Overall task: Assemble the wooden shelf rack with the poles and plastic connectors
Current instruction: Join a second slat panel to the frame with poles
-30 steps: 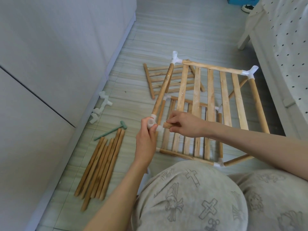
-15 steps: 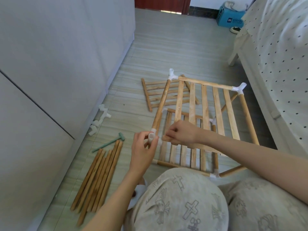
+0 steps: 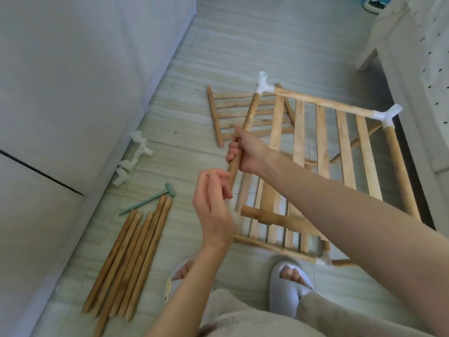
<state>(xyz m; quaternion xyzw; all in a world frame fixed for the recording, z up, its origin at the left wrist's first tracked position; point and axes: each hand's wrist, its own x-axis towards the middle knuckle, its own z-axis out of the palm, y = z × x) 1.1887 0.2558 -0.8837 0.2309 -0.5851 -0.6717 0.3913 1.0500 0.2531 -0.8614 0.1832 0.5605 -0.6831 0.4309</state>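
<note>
From the head view, the right hand (image 3: 245, 152) had its fingers curled round the left side pole (image 3: 243, 139) of the wooden rack (image 3: 323, 152), gripping it a little above the pole's lower end. That pole ran up and away to a white plastic connector (image 3: 263, 85) at the rack's far left corner, where a cross pole (image 3: 323, 105) led over to a second white connector (image 3: 388, 115) at the far right corner. The left hand (image 3: 213, 210) hung just below the held pole, fingers loosely curled near its lower end; whether this grip had hold of anything small could not be told. The rack stood tilted over the floor (image 3: 243, 45) in front of the person, with slats running between its poles and a lower slatted tier beneath it. A separate slatted panel (image 3: 233, 115) lay flat on the floor just beyond the right hand. Near the left wall, a bundle of loose wooden poles (image 3: 126, 263) lay side by side on the floor, and a small green mallet (image 3: 150, 199) rested at their far ends. Several spare white connectors (image 3: 132, 159) sat against the base of the wall. A foot in a pale blue slipper (image 3: 289, 290) rested on the floor close to the rack's near edge.
</note>
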